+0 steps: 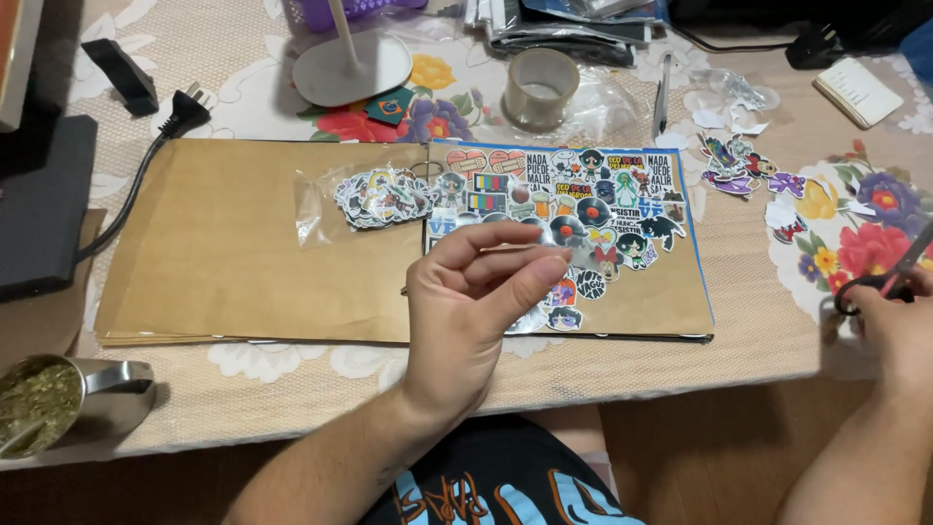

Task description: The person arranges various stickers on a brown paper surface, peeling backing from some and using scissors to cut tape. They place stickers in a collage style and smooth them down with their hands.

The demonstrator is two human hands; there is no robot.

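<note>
My left hand is raised over an open brown-paper notebook. Its thumb and fingertips pinch a small pale, partly see-through sticker that is hard to make out. The notebook's right page is covered with several colourful stickers. A clear bag of stickers lies across the fold. At the right edge, my right hand grips black-and-red-handled scissors over the flowered tablecloth.
Loose stickers and paper scraps lie right of the notebook. Behind it are a tape roll, a white lamp base, a pen and a small notepad. A metal cup of green herb stands front left, with a plug behind it.
</note>
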